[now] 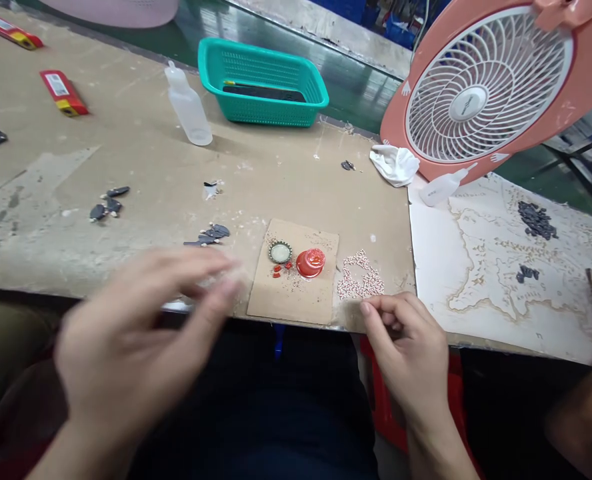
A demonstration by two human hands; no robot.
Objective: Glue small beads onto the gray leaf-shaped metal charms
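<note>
Two hands hover at the near edge of the counter (141, 133). The blurred left hand (141, 333) may hold something, I can't tell; the right hand (406, 353) curls narrowly just beside pink-white beads (361, 277), next to a cardboard square (292, 307) at lower centre.

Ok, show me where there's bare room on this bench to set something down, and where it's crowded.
Bare bench lies between the squeeze bottle and the dark chips, with another patch below the teal basket. Crowded: the cardboard sheet, with its bottle cap, red cap, and the pink beads beside it.
</note>
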